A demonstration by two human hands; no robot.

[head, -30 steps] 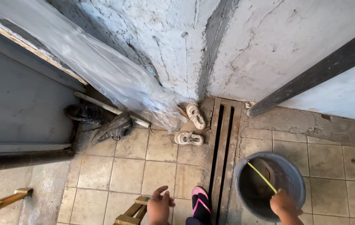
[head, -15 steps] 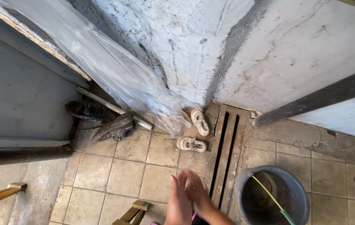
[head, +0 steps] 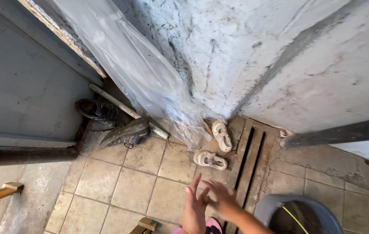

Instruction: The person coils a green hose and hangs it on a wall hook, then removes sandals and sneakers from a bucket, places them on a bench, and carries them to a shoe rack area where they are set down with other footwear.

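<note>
My left hand (head: 194,209) and my right hand (head: 220,198) are raised together over the tiled floor at the bottom centre, fingers spread, holding nothing. They touch or nearly touch each other. To their right a grey bucket (head: 267,208) stands at the bottom edge with a thin yellow-green handle (head: 294,219) leaning inside it. Beyond my fingertips lie two small white sandals (head: 211,159) beside a slotted floor drain (head: 249,161). A pink and black slipper (head: 213,225) shows under my hands.
Crumpled clear plastic sheet (head: 141,73) hangs down the cracked white wall corner. Two dark shoes (head: 126,132) and a white pipe (head: 126,110) lie by a grey door (head: 19,86) at the left. A dark plank (head: 340,132) leans right. Wooden frame pieces (head: 0,192) sit low left.
My right hand left the yellow-green handle in the bucket and came over to meet my left hand, which lifted off the wooden frame. The view has tilted and shifted left.
</note>
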